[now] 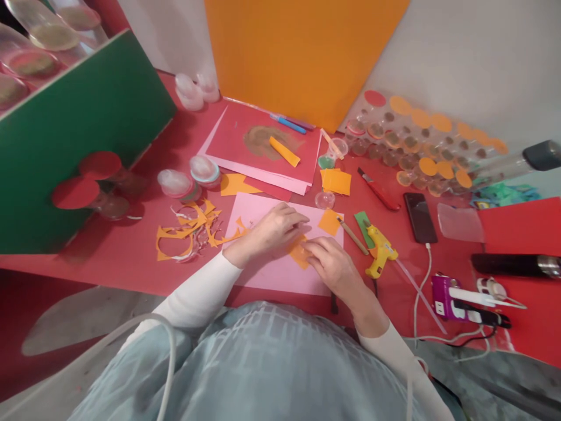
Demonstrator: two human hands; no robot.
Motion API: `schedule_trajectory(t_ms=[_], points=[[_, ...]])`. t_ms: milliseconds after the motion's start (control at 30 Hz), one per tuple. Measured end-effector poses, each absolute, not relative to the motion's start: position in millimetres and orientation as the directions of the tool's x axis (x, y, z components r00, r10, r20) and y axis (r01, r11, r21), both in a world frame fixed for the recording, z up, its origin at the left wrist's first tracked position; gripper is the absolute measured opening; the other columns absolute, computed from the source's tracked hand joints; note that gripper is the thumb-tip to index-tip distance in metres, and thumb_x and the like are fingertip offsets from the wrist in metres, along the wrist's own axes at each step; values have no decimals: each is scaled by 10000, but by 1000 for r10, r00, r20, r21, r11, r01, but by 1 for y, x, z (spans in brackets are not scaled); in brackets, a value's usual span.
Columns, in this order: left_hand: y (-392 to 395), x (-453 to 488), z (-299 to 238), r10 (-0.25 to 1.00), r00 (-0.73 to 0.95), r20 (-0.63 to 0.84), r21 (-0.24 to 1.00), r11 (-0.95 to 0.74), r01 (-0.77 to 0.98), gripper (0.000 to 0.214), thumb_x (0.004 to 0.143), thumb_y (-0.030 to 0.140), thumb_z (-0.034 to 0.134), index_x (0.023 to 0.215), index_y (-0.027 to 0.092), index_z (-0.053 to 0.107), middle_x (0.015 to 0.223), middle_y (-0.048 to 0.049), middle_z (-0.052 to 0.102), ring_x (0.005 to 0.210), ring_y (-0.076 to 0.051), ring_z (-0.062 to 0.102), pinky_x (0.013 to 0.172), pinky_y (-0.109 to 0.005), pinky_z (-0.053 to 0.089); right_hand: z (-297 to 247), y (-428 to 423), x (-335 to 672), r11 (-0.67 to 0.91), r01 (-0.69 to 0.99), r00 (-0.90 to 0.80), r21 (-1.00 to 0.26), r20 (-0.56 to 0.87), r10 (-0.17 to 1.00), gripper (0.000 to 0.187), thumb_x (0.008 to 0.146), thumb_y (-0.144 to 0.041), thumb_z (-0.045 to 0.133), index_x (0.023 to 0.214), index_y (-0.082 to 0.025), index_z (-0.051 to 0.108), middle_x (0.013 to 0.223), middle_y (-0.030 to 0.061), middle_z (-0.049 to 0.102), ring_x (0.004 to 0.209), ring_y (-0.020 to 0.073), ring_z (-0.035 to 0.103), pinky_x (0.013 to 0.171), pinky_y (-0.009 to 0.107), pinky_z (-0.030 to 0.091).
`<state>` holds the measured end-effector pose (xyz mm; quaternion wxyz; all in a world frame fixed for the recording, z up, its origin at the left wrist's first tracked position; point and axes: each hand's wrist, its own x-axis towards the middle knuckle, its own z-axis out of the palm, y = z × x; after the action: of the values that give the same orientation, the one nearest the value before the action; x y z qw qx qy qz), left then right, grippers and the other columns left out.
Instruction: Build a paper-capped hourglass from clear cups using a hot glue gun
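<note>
Over a pink sheet (263,278), both my hands work close together around a small orange paper square (300,256). My right hand (332,262) pinches the square's right side between thumb and fingers. Just beyond it, my left hand (280,225) is bent with fingers together at the square's far edge; what its fingertips hold is hidden. Something clear seems to lie on the square, too faint to make out. Another orange square (329,222) lies to the right, beside a thin brown-handled tool (354,237). A small clear plastic lid (325,200) sits just past the sheet.
Orange paper scraps (188,231) lie at left, near clear cups (205,169). On the right are a yellow glue gun (380,252), red cutter (379,190), phone (419,217) and cables. Orange squares (336,182) are stacked ahead. A green box (87,134) stands left.
</note>
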<state>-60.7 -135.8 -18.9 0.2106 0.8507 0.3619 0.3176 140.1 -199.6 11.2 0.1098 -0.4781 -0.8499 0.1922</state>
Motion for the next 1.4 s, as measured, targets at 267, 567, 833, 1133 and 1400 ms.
schedule_trajectory(t_ms=[267, 567, 833, 1133, 1400], points=[[-134, -66, -23, 739, 500, 452, 564, -671, 482, 290, 1024, 299, 466, 979, 157, 715, 779, -64, 719, 756, -169, 632, 795, -319, 501, 17, -200, 138, 515, 766, -551, -384, 19, 834, 213, 945, -102, 555, 1063, -213, 694, 989, 77, 706, 907, 230, 656, 818, 349, 558], [-142, -68, -27, 720, 554, 418, 437, -694, 572, 223, 995, 199, 491, 1031, 191, 711, 873, -55, 766, 764, -170, 638, 774, -316, 477, 17, -208, 136, 498, 788, -514, -362, 58, 856, 156, 957, -135, 569, 1042, -218, 671, 963, 70, 703, 926, 245, 660, 831, 366, 555], [-138, -69, -28, 722, 579, 380, 387, -692, 610, 237, 988, 196, 476, 1017, 190, 711, 723, -37, 709, 712, -173, 651, 718, -304, 453, 14, -213, 135, 458, 797, -465, -394, 85, 881, 167, 973, -152, 534, 1058, -220, 660, 970, 80, 683, 925, 234, 661, 838, 350, 558], [-141, -65, -24, 744, 549, 381, 407, -668, 622, 263, 995, 214, 464, 922, 190, 715, 680, -32, 690, 683, -169, 639, 715, -304, 446, 6, -223, 137, 411, 830, -411, -377, 85, 908, 170, 1003, -266, 509, 1061, -208, 659, 931, 75, 631, 801, 213, 667, 744, 327, 560], [-141, -66, -26, 734, 553, 394, 415, -679, 606, 222, 979, 190, 490, 905, 194, 699, 747, -27, 730, 698, -176, 650, 726, -314, 451, 14, -220, 143, 496, 820, -490, -285, 99, 866, 305, 1012, -300, 514, 1273, -204, 639, 1026, 121, 684, 945, 264, 647, 838, 406, 552]])
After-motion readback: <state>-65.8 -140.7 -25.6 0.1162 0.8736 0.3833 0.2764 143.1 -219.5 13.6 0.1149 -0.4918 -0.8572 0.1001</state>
